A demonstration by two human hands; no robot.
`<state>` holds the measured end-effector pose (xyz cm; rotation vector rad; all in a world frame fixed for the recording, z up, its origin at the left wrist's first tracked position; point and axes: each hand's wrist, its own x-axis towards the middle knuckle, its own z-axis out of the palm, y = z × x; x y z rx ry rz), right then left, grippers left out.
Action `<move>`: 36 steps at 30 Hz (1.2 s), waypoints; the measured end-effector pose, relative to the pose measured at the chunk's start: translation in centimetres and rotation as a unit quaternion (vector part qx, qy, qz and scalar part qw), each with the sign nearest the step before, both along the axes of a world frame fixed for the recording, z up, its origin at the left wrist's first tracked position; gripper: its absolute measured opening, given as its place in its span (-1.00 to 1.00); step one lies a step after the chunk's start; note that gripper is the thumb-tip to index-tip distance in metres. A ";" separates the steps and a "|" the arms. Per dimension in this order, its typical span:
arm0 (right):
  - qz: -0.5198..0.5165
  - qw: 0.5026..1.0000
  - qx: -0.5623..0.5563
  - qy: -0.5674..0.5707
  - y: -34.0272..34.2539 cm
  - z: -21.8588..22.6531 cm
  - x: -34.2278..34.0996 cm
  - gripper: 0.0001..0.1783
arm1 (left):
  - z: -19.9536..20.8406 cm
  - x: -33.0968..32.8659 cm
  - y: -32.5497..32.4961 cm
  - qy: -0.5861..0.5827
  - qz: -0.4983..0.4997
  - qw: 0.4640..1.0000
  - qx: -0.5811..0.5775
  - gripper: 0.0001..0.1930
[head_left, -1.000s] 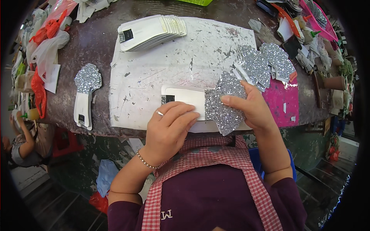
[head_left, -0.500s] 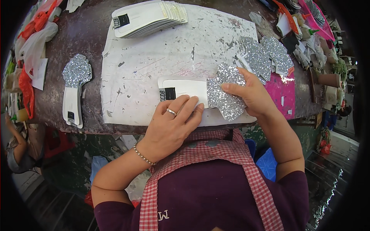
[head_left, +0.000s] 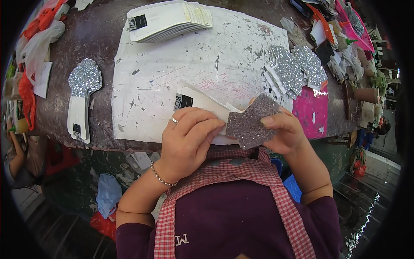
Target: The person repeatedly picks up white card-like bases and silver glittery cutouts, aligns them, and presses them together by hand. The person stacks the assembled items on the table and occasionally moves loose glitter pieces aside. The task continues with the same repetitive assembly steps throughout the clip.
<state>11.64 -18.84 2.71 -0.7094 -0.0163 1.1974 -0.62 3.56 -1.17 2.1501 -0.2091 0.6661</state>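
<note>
A white insole-shaped piece (head_left: 200,100) with a black label at its left end lies slanted on the white board before me. Silver-grey glitter material (head_left: 250,123) is attached near its right end. My right hand (head_left: 286,131) grips the glitter material, thumb on top and the other fingers partly hidden behind it. The material is bent up and tilted toward me. My left hand (head_left: 185,140) is closed at the near edge of the white piece, fingertips pinched where it meets the glitter material.
A stack of similar white pieces (head_left: 166,21) lies at the far edge of the board (head_left: 151,86). Silver glitter pieces (head_left: 286,71) overlap at the right, near a pink sheet (head_left: 310,112). Another finished-looking glitter piece (head_left: 84,82) rests left. Plastic bags (head_left: 43,43) crowd the far left.
My right hand has lowered and turned the glitter material, which lay flat and now tilts up. The white piece has swung to a slant. My left fingers have drawn together.
</note>
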 end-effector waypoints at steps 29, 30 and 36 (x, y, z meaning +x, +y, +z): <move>-0.166 0.969 -0.125 -0.137 1.4 1.2 -3.0 -0.62 | 4.4 -0.7 -0.9 0.292 -0.120 0.903 -0.292 -0.66; -0.175 0.968 -0.132 -0.125 1.5 1.1 -3.2 -0.62 | 4.5 -0.7 -0.9 0.307 -0.112 0.900 -0.287 -0.70; -0.214 0.964 -0.137 -0.084 1.6 0.8 -4.7 -0.57 | 3.5 -0.8 -1.4 0.240 -0.065 0.935 -0.254 -0.81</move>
